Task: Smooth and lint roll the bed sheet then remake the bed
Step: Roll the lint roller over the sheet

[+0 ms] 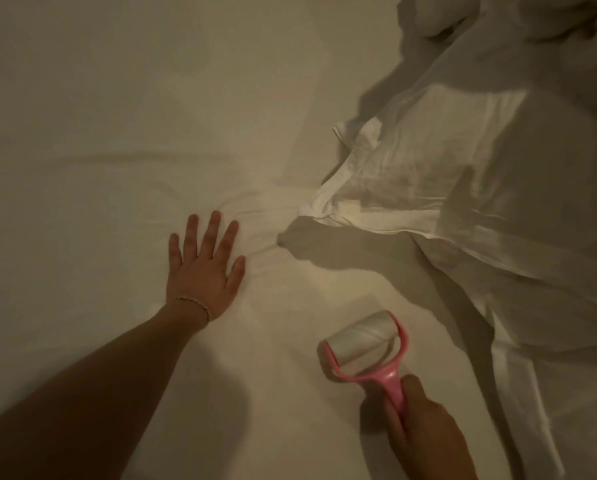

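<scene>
A white bed sheet [117,133] covers the mattress and fills most of the view. My left hand [205,268] lies flat on it with straight, spread fingers, just left of a small bunch of wrinkles [269,209]. My right hand [418,427] grips the pink handle of a lint roller [363,344] at the lower right. The roller's white drum rests on the sheet, pointing up and left. A thin bracelet sits on my left wrist.
A rumpled white duvet [498,202] is pushed aside on the right half of the bed, its folded edge lying close to the wrinkles. A pillow or more bedding [519,19] bulges at the top right. The lighting is dim.
</scene>
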`<state>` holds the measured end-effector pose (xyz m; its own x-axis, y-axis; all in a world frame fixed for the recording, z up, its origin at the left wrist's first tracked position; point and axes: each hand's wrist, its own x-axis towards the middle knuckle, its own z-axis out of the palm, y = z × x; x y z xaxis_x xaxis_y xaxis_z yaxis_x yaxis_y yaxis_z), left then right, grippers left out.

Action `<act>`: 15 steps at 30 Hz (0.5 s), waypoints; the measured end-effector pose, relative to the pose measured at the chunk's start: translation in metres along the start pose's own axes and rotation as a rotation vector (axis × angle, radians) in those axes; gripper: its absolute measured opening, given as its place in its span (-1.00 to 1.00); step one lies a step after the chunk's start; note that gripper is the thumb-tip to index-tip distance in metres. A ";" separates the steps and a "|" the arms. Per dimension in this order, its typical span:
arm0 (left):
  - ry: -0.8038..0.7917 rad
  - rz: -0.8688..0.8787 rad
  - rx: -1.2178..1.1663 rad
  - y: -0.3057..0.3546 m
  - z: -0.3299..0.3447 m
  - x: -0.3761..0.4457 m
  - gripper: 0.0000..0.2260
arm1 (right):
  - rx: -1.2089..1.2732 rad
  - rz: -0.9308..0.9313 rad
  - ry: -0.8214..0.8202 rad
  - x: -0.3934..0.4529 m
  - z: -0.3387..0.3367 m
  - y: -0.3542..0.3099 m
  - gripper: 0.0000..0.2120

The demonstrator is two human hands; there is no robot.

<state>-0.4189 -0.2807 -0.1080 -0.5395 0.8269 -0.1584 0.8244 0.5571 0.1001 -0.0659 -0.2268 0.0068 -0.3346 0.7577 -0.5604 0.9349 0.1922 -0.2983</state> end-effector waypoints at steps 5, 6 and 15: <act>-0.010 -0.001 0.016 0.000 -0.001 0.001 -0.41 | 0.050 -0.032 0.002 -0.011 0.022 -0.020 -0.63; -0.008 -0.002 0.014 -0.001 0.000 0.000 -0.41 | 0.008 -0.017 -0.041 -0.009 0.023 -0.029 -0.63; -0.027 0.010 0.000 -0.002 -0.002 0.002 -0.42 | -0.080 -0.043 -0.037 0.070 0.014 -0.120 -0.76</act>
<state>-0.4218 -0.2804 -0.1065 -0.5263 0.8302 -0.1838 0.8299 0.5486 0.1018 -0.2029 -0.2054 -0.0075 -0.3776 0.7242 -0.5771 0.9255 0.2747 -0.2609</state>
